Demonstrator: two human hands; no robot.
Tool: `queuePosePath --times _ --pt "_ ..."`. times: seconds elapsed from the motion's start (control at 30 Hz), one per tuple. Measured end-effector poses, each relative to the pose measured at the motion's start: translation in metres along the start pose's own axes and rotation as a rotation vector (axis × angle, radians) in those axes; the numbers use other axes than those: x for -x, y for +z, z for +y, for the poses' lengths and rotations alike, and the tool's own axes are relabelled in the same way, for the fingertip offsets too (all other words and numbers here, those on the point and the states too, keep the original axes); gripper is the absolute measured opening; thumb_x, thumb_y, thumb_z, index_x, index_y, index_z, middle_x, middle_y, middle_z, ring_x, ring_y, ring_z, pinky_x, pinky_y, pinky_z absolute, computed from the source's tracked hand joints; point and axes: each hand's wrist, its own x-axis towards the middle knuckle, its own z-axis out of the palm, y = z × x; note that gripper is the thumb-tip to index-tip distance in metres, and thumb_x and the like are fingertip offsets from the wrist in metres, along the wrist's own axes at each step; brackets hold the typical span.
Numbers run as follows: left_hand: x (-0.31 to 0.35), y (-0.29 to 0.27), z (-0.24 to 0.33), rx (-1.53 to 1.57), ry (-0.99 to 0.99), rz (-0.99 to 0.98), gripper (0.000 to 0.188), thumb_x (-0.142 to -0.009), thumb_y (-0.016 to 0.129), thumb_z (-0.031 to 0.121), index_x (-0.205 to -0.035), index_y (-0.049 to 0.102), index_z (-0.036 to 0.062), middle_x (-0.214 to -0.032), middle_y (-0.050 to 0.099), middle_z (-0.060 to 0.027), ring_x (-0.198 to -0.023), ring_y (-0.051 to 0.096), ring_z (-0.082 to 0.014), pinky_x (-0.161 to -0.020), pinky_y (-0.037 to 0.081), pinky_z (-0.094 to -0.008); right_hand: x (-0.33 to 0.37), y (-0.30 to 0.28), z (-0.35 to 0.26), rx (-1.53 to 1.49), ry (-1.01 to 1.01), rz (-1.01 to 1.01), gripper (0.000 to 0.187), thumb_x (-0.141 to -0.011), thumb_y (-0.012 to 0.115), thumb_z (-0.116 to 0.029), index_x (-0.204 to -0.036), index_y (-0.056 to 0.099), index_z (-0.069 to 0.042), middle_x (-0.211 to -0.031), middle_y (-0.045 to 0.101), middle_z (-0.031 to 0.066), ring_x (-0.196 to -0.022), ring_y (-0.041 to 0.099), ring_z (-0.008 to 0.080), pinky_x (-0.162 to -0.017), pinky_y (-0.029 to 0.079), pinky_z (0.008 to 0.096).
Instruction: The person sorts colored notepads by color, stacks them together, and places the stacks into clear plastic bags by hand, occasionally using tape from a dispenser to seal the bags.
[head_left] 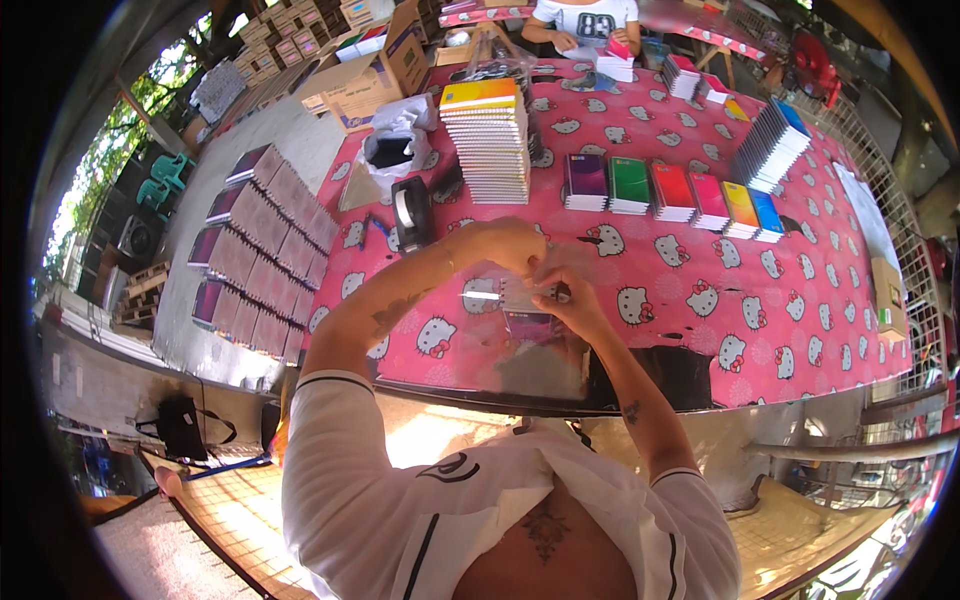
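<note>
On the table in front of me lies a spiral notebook with a dark purple cover, partly hidden by my hands. A clear plastic wrapper is around or under it and reaches toward the near table edge; its outline is hard to make out. My left hand is closed at the far end of the notebook, its fingers pinching what looks like the clear plastic. Just beside it, my right hand is bent over the notebook, fingers curled and pinching at the same plastic. The two hands nearly touch.
Beyond my hands stand a tall notebook stack, a black tape dispenser and a row of coloured notebook piles. Many notebooks are stacked at left. Another stack leans at right. Across the table a person handles notebooks.
</note>
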Motion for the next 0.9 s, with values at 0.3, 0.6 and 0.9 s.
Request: queuePosePath --times 0.3,0.6,0.9 --pt "-0.021 0.125 -0.099 1.263 -0.099 -0.16 0.048 -0.084 0.078 0.04 -0.116 0.063 0.008 -0.114 0.065 -0.0031 -0.098 0.059 -0.0123 -0.08 0.047 -0.0302 -0.006 0.005 0.009 -0.151 -0.021 -0.038 0.036 -0.08 0.083 -0.013 -0.108 0.061 -0.003 -0.112 0.062 0.0042 -0.1 0.06 0.0142 -0.087 0.049 0.0297" --pt "0.057 0.226 0.025 0.933 -0.18 1.103 0.077 -0.076 0.086 0.03 -0.137 0.049 0.0031 -0.123 0.058 -0.0162 -0.116 0.056 -0.0277 -0.1 0.046 -0.0407 0.022 0.027 0.055 -0.082 0.027 0.026 0.086 -0.071 0.089 -0.017 -0.144 0.045 -0.005 -0.128 0.06 0.0125 -0.117 0.059 0.0255 -0.098 0.049 0.0347" --pt "0.347 0.082 0.077 0.497 -0.758 2.076 0.068 -0.072 0.09 0.031 -0.122 0.056 0.0 -0.104 0.065 -0.0106 -0.086 0.065 -0.0172 -0.074 0.054 -0.0334 0.027 0.036 0.061 0.358 -0.231 -0.107 0.057 -0.078 0.081 -0.015 -0.129 0.059 -0.007 -0.137 0.052 0.0153 -0.121 0.056 0.0298 -0.095 0.052 0.0381"
